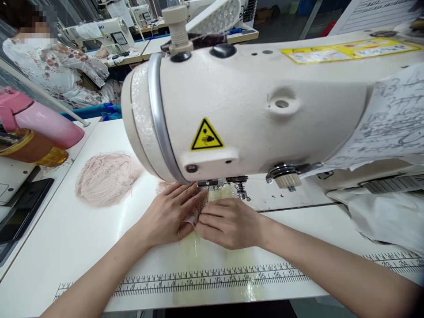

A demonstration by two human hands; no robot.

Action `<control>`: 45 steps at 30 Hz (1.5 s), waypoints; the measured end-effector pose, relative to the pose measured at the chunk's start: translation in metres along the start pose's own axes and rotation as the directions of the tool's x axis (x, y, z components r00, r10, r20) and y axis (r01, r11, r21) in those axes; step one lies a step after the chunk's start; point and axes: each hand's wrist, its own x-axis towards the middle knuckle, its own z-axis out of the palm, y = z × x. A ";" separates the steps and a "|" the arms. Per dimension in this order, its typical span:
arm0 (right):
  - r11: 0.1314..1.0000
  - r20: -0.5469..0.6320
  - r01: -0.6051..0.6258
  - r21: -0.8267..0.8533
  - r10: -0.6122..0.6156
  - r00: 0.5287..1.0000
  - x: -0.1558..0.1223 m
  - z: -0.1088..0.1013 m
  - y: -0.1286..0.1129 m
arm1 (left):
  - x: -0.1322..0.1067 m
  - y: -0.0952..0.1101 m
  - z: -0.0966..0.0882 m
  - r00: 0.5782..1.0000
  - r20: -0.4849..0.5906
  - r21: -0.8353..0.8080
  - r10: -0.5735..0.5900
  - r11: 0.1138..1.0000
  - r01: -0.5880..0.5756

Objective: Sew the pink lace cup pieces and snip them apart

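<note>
My left hand (170, 211) lies on a small pale lace piece of fabric (222, 193) under the head of a white sewing machine (258, 106), its fingers stretched toward the presser foot (241, 187). Facing it, my right hand (228, 222) has its fingers curled and pressed down on the same fabric. The two hands touch at the fingertips just in front of the needle. A sheer yellowish strip (195, 247) runs from under the hands toward the table's front edge. Most of the fabric is hidden by the hands.
A heap of pink feathery trim (106, 179) lies on the white table (82, 238) to the left. A printed ruler (215, 278) runs along the front edge. A pink bottle (43, 121) and dark tray (20, 212) sit far left. Another person in a floral top (56, 66) sits behind.
</note>
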 end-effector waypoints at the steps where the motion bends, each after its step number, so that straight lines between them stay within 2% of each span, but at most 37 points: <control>1: 1.000 0.001 0.001 0.001 -0.001 1.000 0.000 0.000 0.000 | 0.000 0.000 -0.001 1.000 -0.004 0.001 -0.002 1.000 0.002; 12: 0.999 0.023 -0.017 -0.032 0.018 1.000 -0.003 0.000 0.004 | 0.003 0.004 0.005 0.999 -0.028 0.064 -0.023 0.998 0.025; 18: 0.998 0.091 -0.044 -0.040 0.048 0.995 -0.006 -0.003 0.007 | 0.004 0.009 0.007 0.997 -0.054 0.101 -0.050 0.993 0.056; 23: 0.996 0.073 -0.065 -0.068 0.070 0.995 -0.008 -0.005 0.009 | 0.005 0.011 0.006 0.997 -0.048 0.123 -0.059 0.990 0.065; 31: 0.985 0.015 -0.091 -0.144 0.094 0.995 -0.008 -0.008 0.012 | 0.005 0.011 0.007 0.995 -0.061 0.095 -0.075 0.992 0.080; 39: 0.957 0.063 -0.171 -0.235 0.190 0.980 -0.007 -0.016 0.012 | 0.007 0.011 0.005 0.996 -0.050 0.085 -0.074 0.993 0.079; 42: 0.931 0.059 -0.182 -0.317 0.210 0.976 -0.005 -0.019 0.012 | 0.007 0.011 0.006 0.995 -0.049 0.061 -0.091 0.994 0.094; 45: 0.900 0.112 -0.178 -0.398 0.240 0.964 -0.003 -0.023 0.014 | 0.007 0.011 0.007 0.993 -0.032 0.017 -0.117 0.993 0.117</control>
